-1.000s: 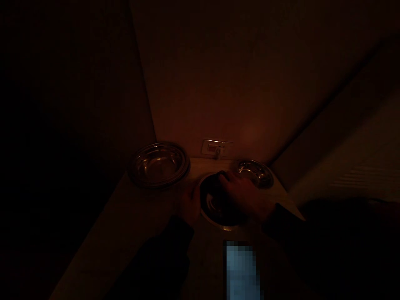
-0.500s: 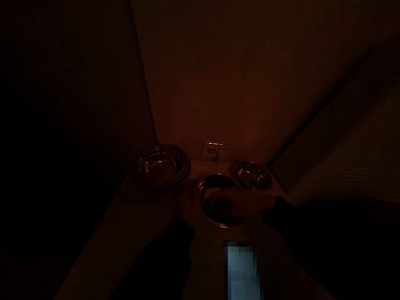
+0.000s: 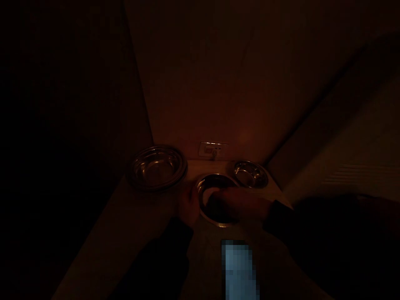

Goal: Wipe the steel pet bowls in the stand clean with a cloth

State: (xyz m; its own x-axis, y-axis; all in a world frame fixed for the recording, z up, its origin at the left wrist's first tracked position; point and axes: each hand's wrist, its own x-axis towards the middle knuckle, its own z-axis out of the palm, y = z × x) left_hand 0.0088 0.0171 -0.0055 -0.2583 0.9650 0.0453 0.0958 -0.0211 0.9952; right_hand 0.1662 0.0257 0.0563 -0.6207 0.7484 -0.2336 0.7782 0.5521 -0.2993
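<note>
In very dim light, a round metal bowl (image 3: 223, 226) stands on the table in the middle of the head view. At its left side my left hand (image 3: 189, 206) is closed against the rim. My right hand (image 3: 242, 202) reaches in from the right, its fingers bent down into the bowl. A pale lump or patch (image 3: 208, 194) shows inside beside those fingers. Shadow hides the fingertips, and I cannot tell what they grip.
Back left stands a larger metal dish (image 3: 158, 168), seemingly stacked. A smaller metal bowl (image 3: 250, 175) sits back right. Near me lies a lit phone-like screen (image 3: 240, 271), blurred out. Behind the table (image 3: 103, 233) is a wall with a socket panel (image 3: 214, 149).
My right hand's fingers have drawn in and bent downward, so more of the pale lump shows. My left hand stays at the bowl's left side. The whole view has shifted slightly.
</note>
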